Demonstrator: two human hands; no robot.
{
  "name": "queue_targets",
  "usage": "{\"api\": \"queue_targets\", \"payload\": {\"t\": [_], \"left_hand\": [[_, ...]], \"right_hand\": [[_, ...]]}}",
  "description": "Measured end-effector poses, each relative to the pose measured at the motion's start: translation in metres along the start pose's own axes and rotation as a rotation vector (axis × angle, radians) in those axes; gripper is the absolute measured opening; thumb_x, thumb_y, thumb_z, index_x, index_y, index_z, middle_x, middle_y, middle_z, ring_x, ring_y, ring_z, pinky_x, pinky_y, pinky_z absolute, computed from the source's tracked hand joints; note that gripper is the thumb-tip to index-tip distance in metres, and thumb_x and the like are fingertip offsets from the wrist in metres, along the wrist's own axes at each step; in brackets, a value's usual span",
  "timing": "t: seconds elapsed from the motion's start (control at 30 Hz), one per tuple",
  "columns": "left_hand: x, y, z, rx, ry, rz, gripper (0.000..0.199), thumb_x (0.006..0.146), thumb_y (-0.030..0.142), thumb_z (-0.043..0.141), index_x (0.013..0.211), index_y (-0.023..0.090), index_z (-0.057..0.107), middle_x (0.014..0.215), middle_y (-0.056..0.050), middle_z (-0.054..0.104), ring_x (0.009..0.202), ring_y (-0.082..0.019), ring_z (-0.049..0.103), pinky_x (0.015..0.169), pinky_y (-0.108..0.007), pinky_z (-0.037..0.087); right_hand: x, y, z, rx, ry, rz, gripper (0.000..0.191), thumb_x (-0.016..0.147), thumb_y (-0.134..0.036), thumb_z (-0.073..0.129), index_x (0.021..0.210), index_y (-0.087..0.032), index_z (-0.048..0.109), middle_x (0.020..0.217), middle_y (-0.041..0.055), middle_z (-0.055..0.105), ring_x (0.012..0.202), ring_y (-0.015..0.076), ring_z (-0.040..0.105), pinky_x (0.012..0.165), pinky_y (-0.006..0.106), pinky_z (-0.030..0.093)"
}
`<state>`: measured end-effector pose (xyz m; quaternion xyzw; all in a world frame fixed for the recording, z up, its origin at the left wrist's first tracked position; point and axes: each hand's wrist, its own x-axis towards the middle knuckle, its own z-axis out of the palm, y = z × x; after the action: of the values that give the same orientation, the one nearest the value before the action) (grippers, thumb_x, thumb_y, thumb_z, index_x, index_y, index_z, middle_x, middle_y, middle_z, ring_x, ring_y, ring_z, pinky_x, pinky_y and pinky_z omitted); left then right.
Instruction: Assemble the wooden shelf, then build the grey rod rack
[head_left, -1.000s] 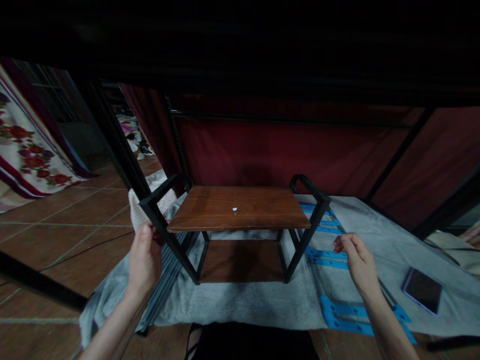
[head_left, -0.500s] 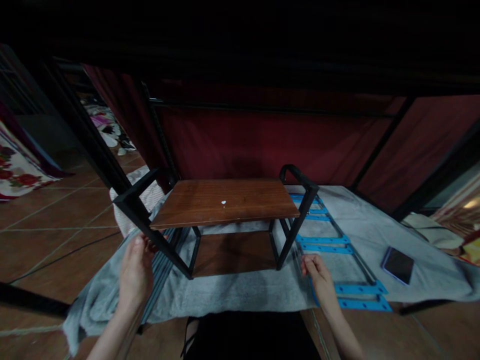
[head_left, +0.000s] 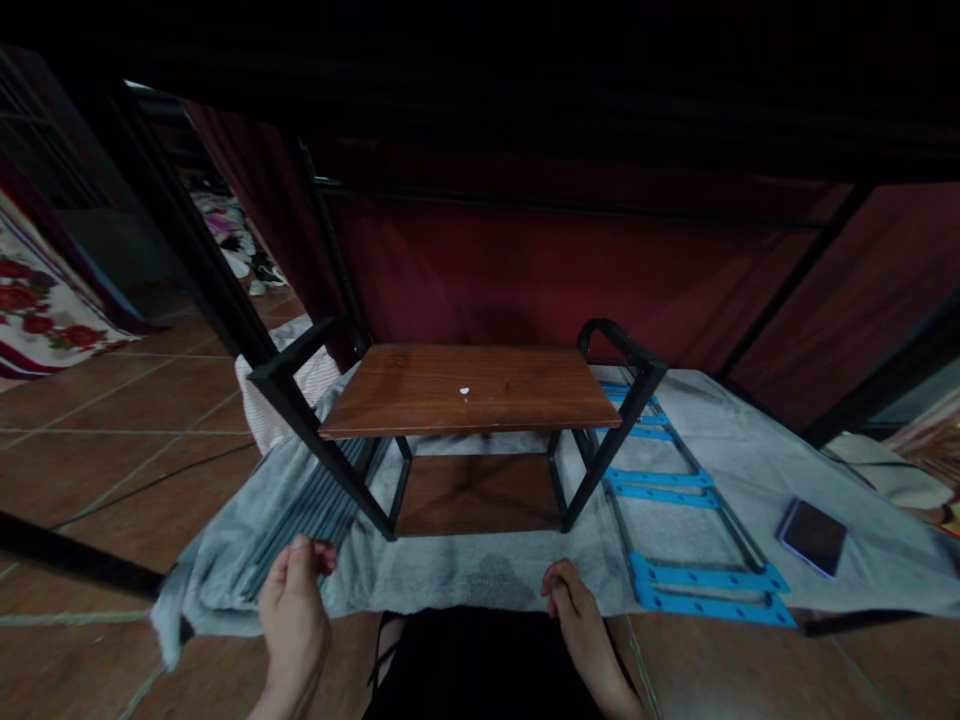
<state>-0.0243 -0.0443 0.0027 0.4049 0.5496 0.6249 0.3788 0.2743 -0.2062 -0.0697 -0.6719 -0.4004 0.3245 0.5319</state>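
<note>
A small two-tier shelf stands in front of me, with a brown wood-grain top board [head_left: 480, 390], a lower board [head_left: 480, 495] and a black metal frame [head_left: 337, 475]. My left hand [head_left: 295, 605] is apart from it at the front left, over grey rods or tubes [head_left: 307, 520] on the cloth. Its fingers are curled in and nothing shows in them. My right hand [head_left: 576, 615] hovers near the front edge, right of my lap, with fingers likewise curled and nothing visible in them. A small white spot [head_left: 464, 391] marks the top board.
Blue-and-grey rack pieces [head_left: 705, 590] lie right of the shelf. Farther right is a phone [head_left: 812, 537] on the grey cloth [head_left: 742, 440]. A dark red curtain [head_left: 487, 270] hangs behind, with black posts [head_left: 195, 220] at the sides and a dark beam overhead.
Both hands have drawn back from the shelf's sides toward me and closer together. My left hand has left the frame's left leg. The view has shifted slightly; the shelf stands the same.
</note>
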Motion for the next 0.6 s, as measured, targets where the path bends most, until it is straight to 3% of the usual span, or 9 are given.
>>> {"api": "queue_targets", "payload": {"t": [0.1, 0.17, 0.3, 0.37, 0.43, 0.5, 0.6], "left_hand": [[-0.036, -0.008, 0.005, 0.167, -0.22, 0.03, 0.046, 0.081, 0.061, 0.056, 0.065, 0.018, 0.057, 0.058, 0.002, 0.05, 0.058, -0.013, 0.045, 0.057, -0.026, 0.038], [-0.065, -0.012, 0.015, 0.133, -0.428, -0.02, 0.04, 0.079, 0.058, 0.061, 0.078, 0.017, 0.063, 0.067, 0.0, 0.058, 0.065, -0.015, 0.052, 0.064, -0.027, 0.042], [-0.118, -0.022, 0.041, -0.051, -0.752, -0.37, 0.035, 0.079, 0.042, 0.069, 0.104, 0.018, 0.067, 0.098, -0.007, 0.069, 0.089, -0.02, 0.063, 0.082, -0.031, 0.048], [-0.135, -0.027, 0.053, -0.246, -0.804, -0.581, 0.038, 0.077, 0.037, 0.07, 0.109, 0.018, 0.068, 0.112, -0.011, 0.068, 0.106, -0.024, 0.063, 0.095, -0.036, 0.047], [-0.145, -0.032, 0.063, -0.392, -0.817, -0.729, 0.044, 0.076, 0.036, 0.07, 0.115, 0.017, 0.067, 0.124, -0.014, 0.064, 0.12, -0.028, 0.057, 0.106, -0.042, 0.041], [-0.15, -0.038, 0.068, -0.386, -0.857, -0.729, 0.053, 0.076, 0.036, 0.069, 0.125, 0.017, 0.063, 0.136, -0.015, 0.058, 0.131, -0.03, 0.049, 0.113, -0.046, 0.034], [-0.154, -0.047, 0.068, -0.141, -0.954, -0.472, 0.067, 0.081, 0.037, 0.066, 0.143, 0.022, 0.047, 0.153, -0.011, 0.04, 0.143, -0.027, 0.033, 0.121, -0.047, 0.021]], "right_hand": [[-0.006, -0.001, 0.017, 0.064, -0.075, 0.06, 0.021, 0.086, -0.035, 0.045, 0.074, -0.023, 0.058, 0.065, -0.0012, 0.053, 0.064, 0.0175, 0.052, 0.065, 0.03, 0.041], [-0.011, -0.005, 0.031, 0.176, -0.151, 0.115, 0.022, 0.085, -0.036, 0.047, 0.074, -0.021, 0.06, 0.07, 0.0008, 0.058, 0.068, 0.0177, 0.056, 0.069, 0.031, 0.043], [-0.022, -0.016, 0.058, 0.498, -0.279, 0.246, 0.032, 0.085, -0.049, 0.056, 0.095, -0.02, 0.068, 0.098, 0.0061, 0.068, 0.093, 0.0219, 0.062, 0.088, 0.036, 0.045], [-0.025, -0.02, 0.069, 0.676, -0.256, 0.292, 0.037, 0.082, -0.052, 0.063, 0.104, -0.022, 0.068, 0.111, 0.006, 0.067, 0.106, 0.0224, 0.059, 0.097, 0.037, 0.042], [-0.025, -0.022, 0.077, 0.825, -0.147, 0.328, 0.035, 0.076, -0.049, 0.071, 0.099, -0.023, 0.069, 0.109, 0.0036, 0.067, 0.107, 0.0205, 0.058, 0.098, 0.034, 0.041], [-0.024, -0.024, 0.083, 0.942, -0.039, 0.376, 0.029, 0.071, -0.044, 0.077, 0.088, -0.022, 0.069, 0.093, 0.0006, 0.067, 0.095, 0.0177, 0.06, 0.092, 0.03, 0.044], [-0.02, -0.026, 0.087, 1.075, 0.037, 0.441, 0.027, 0.067, -0.04, 0.081, 0.079, -0.02, 0.067, 0.078, -0.0021, 0.064, 0.08, 0.0146, 0.06, 0.081, 0.027, 0.047]]}}
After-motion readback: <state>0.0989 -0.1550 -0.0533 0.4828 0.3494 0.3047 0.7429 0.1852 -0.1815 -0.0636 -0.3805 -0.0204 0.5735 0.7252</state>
